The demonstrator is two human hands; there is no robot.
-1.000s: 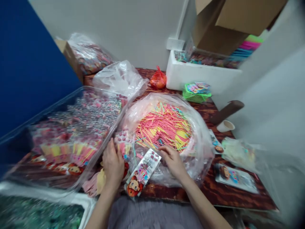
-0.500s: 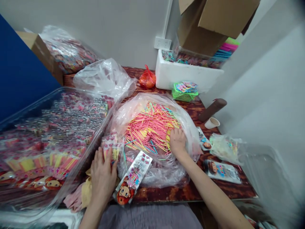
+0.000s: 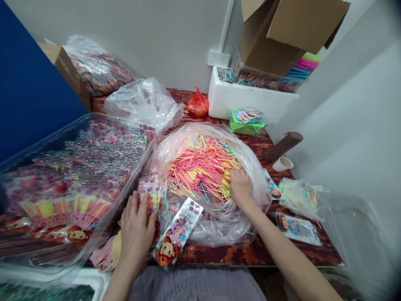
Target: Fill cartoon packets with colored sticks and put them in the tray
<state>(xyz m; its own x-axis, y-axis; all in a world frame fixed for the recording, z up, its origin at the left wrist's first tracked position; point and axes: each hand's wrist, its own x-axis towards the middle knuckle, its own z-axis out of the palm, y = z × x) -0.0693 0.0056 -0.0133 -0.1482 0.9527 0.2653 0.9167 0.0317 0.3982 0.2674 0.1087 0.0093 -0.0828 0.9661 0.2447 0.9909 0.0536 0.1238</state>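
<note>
Although we cannot tell if our curled right hand [image 3: 240, 188] grips coloured sticks [image 3: 200, 169] inside the plastic bag [image 3: 258, 165], tugging this could spill them, while our left hand [image 3: 138, 228] lies, fingers spread, by packets [image 3: 151, 184] left of the bag.

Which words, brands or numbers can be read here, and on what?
"STICK": on the front packet; its smaller print is unreadable.
Packets in the clear tray: lettering too small to read surely.
Silver packet at right: lettering too blurred.
Cards in the green basket: print too small.
</note>
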